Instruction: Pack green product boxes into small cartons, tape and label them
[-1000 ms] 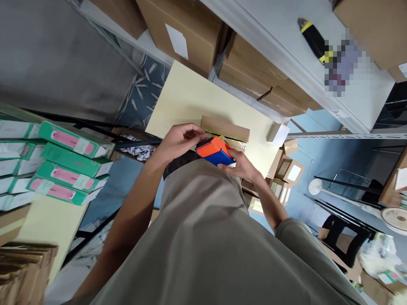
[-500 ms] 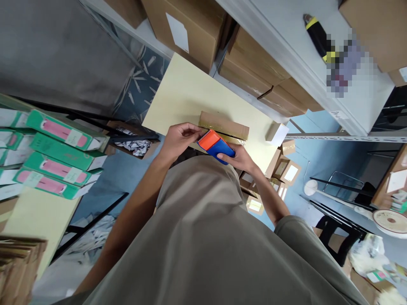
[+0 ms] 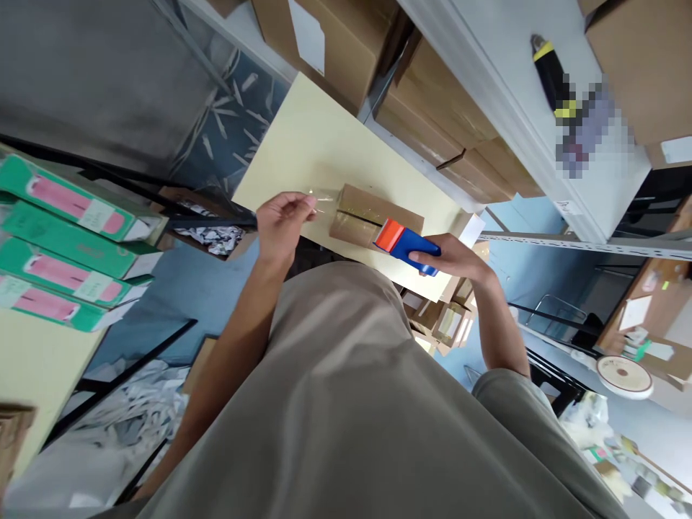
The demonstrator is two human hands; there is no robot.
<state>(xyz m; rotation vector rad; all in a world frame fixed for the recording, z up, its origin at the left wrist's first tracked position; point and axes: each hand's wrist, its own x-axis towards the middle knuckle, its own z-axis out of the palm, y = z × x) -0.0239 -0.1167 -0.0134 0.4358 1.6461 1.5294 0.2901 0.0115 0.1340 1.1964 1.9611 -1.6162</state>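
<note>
A small brown cardboard box (image 3: pixel 357 229) lies on the pale yellow tabletop (image 3: pixel 318 126), with a dark seam along its top. My right hand (image 3: pixel 451 254) is wrapped round a blue and orange tape dispenser (image 3: pixel 414 249), whose orange end is over the right part of the box. Left of the box, my left hand (image 3: pixel 284 220) pinches a strip of clear tape (image 3: pixel 325 200). This strip reaches from my fingertips toward the box's left end; whether it touches the cardboard I cannot tell.
Green and pink boxes (image 3: pixel 65 238) are stacked at the left. Large cartons (image 3: pixel 432 108) line the shelf behind the table. A black and yellow tool (image 3: pixel 551 72) lies on the upper shelf (image 3: pixel 497 43). A small white box (image 3: pixel 471 229) stands at the table's right.
My hands have moved apart: the right has carried the tape dispenser rightward, the left has shifted left. Clear tape now shows at my left fingertips. More of the box top is visible.
</note>
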